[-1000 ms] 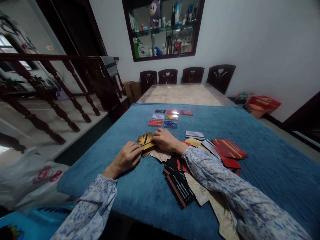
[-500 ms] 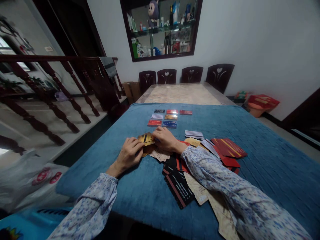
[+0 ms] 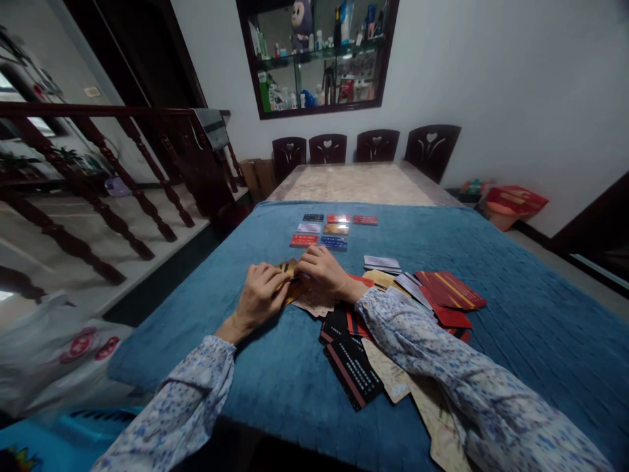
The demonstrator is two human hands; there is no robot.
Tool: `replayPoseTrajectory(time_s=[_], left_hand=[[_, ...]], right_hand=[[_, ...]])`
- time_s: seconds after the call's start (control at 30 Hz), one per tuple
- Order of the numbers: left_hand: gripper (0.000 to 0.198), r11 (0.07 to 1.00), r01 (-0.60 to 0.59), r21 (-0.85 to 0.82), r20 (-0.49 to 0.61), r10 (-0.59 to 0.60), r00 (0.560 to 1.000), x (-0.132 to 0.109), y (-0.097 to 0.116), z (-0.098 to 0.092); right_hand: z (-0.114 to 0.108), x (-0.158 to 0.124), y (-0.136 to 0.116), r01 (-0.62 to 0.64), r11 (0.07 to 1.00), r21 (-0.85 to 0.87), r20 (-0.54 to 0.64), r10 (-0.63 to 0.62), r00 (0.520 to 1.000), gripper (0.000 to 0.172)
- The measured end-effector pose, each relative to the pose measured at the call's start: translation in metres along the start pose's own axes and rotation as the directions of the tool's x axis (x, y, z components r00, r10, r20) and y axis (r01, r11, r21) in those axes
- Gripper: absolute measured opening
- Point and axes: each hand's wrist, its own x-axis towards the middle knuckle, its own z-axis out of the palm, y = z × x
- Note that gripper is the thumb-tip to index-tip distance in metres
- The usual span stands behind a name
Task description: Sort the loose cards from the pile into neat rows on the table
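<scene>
Gold cards (image 3: 287,266) with a dark stripe sit between my two hands, partly hidden by the fingers. My left hand (image 3: 259,294) is closed on their near left edge. From the right, my right hand (image 3: 322,270) pinches the same cards, its fingertips close to the left ones. Pale printed cards (image 3: 314,301) lie fanned on the cloth just under my right hand. Black cards (image 3: 352,370) with white print are spread nearer to me, beside cream cards (image 3: 388,370) that run under my right sleeve.
Beyond my hands, several cards stand in short rows, among them a blue card (image 3: 334,243) and a red card (image 3: 304,240). To the right lie dark red cards (image 3: 449,290) and a white card stack (image 3: 382,264). A blue cloth (image 3: 236,262) covers the table's near part.
My left hand has moved slightly right, closer to my right hand, and now covers more of the gold cards. My right hand has barely shifted.
</scene>
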Motion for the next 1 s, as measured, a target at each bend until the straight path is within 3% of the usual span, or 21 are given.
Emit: replayPoseTrajectory(time_s=[0.17, 0.3, 0.43, 1.0], left_hand=[[0.021, 0.998, -0.008, 0.058, 0.041, 0.005, 0.999, -0.003, -0.001, 0.001], [0.018, 0.998, 0.015, 0.065, 0.032, -0.017, 0.999, -0.008, -0.004, -0.001], [0.014, 0.999, 0.034, 0.033, 0.015, -0.035, 0.999, -0.015, -0.008, -0.003], [0.016, 0.957, 0.244, -0.159, 0.008, -0.246, 0.969, -0.026, -0.02, 0.006]], right_hand=[[0.004, 0.001, 0.0, 0.04, 0.999, -0.001, 0.012, -0.04, 0.999, 0.023], [0.009, -0.002, 0.005, -0.016, 1.0, -0.016, 0.002, 0.016, 1.0, 0.019], [0.012, -0.007, 0.011, -0.074, 0.997, -0.033, 0.007, 0.074, 0.997, 0.018], [0.004, -0.007, 0.005, -0.121, 0.992, -0.015, 0.03, 0.122, 0.992, 0.024]])
